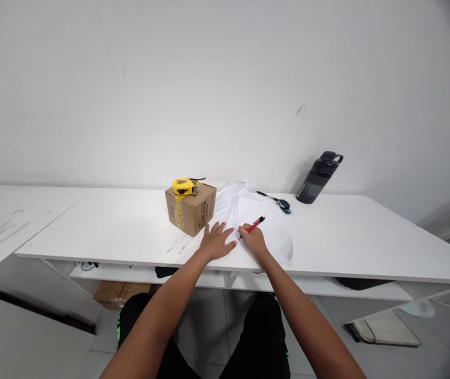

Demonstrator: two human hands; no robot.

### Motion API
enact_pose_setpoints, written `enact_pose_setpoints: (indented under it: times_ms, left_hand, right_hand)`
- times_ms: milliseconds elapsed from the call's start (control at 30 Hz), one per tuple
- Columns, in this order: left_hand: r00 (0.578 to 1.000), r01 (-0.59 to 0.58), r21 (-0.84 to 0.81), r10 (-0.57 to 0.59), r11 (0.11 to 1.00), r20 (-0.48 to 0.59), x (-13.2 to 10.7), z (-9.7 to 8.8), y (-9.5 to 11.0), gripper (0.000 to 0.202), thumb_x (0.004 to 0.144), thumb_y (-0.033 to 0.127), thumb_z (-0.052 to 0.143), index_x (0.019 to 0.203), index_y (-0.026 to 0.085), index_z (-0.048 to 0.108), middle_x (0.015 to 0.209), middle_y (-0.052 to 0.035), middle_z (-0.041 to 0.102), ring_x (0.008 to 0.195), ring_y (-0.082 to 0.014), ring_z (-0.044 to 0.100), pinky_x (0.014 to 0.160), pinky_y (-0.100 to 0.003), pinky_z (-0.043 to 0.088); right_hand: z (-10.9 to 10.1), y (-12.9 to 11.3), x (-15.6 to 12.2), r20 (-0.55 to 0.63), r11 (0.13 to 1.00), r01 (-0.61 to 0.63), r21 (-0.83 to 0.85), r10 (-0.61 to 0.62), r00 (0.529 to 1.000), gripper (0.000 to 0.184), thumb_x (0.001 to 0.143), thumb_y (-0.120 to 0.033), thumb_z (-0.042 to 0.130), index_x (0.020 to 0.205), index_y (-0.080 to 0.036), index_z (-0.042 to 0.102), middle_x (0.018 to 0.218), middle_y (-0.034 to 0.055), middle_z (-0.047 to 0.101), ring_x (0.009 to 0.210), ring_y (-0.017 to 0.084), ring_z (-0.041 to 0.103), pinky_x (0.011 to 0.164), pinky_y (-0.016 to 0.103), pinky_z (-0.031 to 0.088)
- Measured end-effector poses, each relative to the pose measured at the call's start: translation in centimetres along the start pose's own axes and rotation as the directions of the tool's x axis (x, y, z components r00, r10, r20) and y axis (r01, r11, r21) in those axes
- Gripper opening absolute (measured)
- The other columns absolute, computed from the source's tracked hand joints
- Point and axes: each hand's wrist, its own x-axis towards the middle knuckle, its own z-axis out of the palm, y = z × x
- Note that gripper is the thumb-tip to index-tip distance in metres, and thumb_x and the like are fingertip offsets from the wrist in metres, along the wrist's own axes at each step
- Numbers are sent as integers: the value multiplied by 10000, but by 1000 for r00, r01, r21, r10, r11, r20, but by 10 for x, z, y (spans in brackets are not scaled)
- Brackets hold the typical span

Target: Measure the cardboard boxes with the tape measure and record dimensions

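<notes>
My left hand (pixel 216 240) lies flat, fingers spread, on a white sheet or mailer (pixel 272 227) at the front of the white table (pixel 110 226). Just to its right, my right hand (pixel 253 239) grips a red pen (pixel 255 224), whose tip rests on the same white sheet. A small cardboard box (pixel 192 209) stands just behind my left hand. On top of the box sits a yellow tape measure (pixel 184 186).
A dark water bottle (pixel 319 178) leans against the wall at the back right. A black marker (pixel 267 196) and a small blue-black object (pixel 284 206) lie near it. Under the table are a shelf, cardboard boxes (pixel 120 293) and a flat bag (pixel 385 327) on the floor.
</notes>
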Motion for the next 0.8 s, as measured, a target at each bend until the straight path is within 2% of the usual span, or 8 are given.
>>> enact_pose_setpoints:
  times_ms: [233,600,800]
  left_hand:
    - [1000,-9,0,9,1000,-4,0,2,-1,672,909,669,220,1486,335,302,1616,-40,165,1492,-252,85,1183,-548,32]
    - [1000,-6,-14,6,1000,-12,1,3,-2,650,909,657,238,1481,355,297,1617,-3,165,1492,-258,82,1186,-543,22]
    - [1000,-5,-13,5,1000,-7,1,3,-1,652,912,656,236,1481,346,298,1618,-9,157,1492,-260,76,1186,-541,17]
  right_hand:
    - [0,0,0,-8,1000,0,-3,0,1000,321,759,-401,454,513,-241,324,461,-58,366,523,136,375,558,269,305]
    - [-1,-2,-1,-1,1000,13,-6,-13,1000,311,763,-393,447,522,-242,323,466,-59,361,523,136,369,557,271,299]
    - [-1,-2,-1,-1,1000,-7,-11,7,1000,310,755,-399,447,523,-238,317,473,-59,358,527,135,373,563,270,302]
